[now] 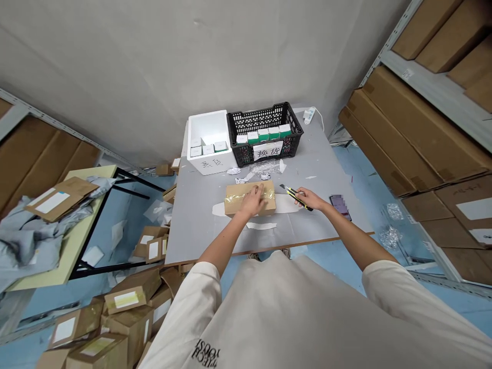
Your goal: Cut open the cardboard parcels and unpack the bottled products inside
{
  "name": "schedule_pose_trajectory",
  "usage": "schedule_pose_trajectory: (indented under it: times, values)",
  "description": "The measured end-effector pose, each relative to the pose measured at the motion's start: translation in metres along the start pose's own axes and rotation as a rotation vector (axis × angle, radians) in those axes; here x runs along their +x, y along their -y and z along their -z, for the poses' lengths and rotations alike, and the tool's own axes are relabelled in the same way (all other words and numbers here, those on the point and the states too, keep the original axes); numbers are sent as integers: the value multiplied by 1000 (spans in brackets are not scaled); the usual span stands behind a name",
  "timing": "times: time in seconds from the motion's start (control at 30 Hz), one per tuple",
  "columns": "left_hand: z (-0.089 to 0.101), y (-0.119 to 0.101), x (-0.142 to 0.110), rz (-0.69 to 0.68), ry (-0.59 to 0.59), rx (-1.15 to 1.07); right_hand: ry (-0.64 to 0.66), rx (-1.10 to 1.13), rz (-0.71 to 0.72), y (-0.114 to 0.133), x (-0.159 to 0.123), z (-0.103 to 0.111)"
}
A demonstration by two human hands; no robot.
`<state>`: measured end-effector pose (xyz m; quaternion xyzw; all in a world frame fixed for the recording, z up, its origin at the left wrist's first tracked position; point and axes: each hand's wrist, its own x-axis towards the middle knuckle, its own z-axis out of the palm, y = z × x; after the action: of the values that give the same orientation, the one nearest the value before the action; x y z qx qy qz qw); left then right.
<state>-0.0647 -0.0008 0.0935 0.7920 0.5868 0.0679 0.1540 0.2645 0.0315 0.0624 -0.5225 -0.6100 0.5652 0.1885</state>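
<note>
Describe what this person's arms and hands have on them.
Both the left hand and right hand are bare, with no gloves, and no watch shows on either wrist. The forearms are uncovered too. The shirt is pale greyish white, with short, loose sleeves and black lettering on its left side.

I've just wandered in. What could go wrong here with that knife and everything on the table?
The utility knife in the right hand has its blade out, pointing toward the left hand on the cardboard box; a slip might cut the fingers.

The phone lies beside the right forearm, close to the edge of the table, so a nudge could knock it off.
</note>
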Motion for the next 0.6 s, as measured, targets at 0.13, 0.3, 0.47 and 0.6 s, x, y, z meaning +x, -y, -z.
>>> schedule_pose_trajectory:
  times: [0.13, 0.3, 0.47, 0.6]
  values:
    - [-2, 5, 11, 71, -120, 14, -46, -157, 111, 13, -7, -4]
    - [-11, 12, 19, 31, -92, 39, -91, -493, 279, 30, -17, -18]
    - [-16, 20, 30, 31, -21, 19, -96, -754, 280, 35, -18, -28]
    - [-16, 25, 33, 36, -11, 21, -113, -800, 262, 33, -15, -30]
